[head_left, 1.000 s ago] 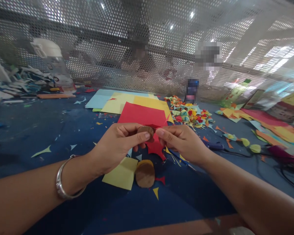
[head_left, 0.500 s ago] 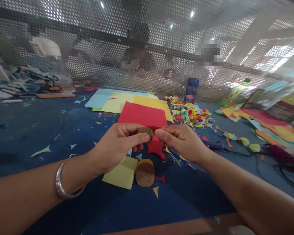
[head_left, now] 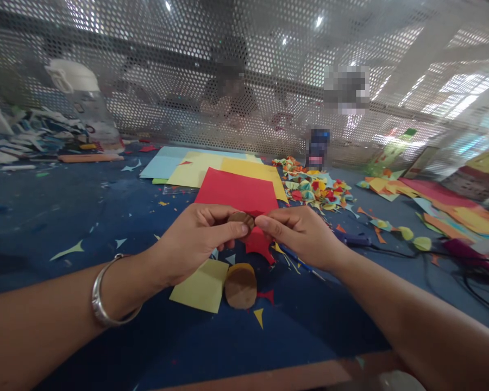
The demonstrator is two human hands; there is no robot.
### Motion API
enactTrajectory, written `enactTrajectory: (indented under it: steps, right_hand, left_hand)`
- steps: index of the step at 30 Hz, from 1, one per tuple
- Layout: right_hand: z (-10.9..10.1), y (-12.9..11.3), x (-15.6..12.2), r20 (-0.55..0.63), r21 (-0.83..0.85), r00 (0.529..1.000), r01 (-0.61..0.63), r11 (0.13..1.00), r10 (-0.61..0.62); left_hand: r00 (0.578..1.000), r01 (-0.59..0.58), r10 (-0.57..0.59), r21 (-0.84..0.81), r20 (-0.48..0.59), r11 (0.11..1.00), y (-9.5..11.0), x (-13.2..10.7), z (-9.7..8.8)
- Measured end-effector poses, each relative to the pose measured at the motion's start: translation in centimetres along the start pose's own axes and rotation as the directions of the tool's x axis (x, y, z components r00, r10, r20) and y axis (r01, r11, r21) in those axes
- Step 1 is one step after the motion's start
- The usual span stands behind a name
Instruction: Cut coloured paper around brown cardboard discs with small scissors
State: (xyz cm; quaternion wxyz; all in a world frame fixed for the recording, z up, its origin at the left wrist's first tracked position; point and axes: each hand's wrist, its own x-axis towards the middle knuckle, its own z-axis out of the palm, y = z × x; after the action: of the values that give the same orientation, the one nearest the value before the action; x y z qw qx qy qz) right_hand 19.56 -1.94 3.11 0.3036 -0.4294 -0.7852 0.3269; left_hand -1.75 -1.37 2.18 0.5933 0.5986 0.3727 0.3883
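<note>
My left hand (head_left: 195,239) and my right hand (head_left: 301,233) meet above the blue table (head_left: 85,217), both pinched on a small brown disc (head_left: 241,219) wrapped with a piece of red paper (head_left: 258,244) that hangs below it. My left wrist wears a silver bangle (head_left: 101,296). Right under the hands lie a second brown disc (head_left: 241,286) on a yellow circle and a pale yellow paper square (head_left: 199,285).
Red, yellow and light blue sheets (head_left: 236,187) lie behind the hands. A heap of coloured scraps (head_left: 318,190) sits to the right, with a purple tool and cable (head_left: 356,239). More paper (head_left: 444,209) lies far right. A perforated metal screen (head_left: 187,81) closes the back, people behind it.
Both hands stay pinched on the disc and red paper, shifting only slightly. The view has dipped a little.
</note>
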Motion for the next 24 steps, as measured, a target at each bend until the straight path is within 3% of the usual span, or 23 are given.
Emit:
enactTrajectory:
  steps: [24]
  right_hand:
    - [0.17,0.0,0.23,0.001,-0.006,0.998,-0.059,0.998,0.059]
  left_hand:
    - [1.0,0.026,-0.027,0.056,0.015,0.998,-0.12,0.29,-0.08]
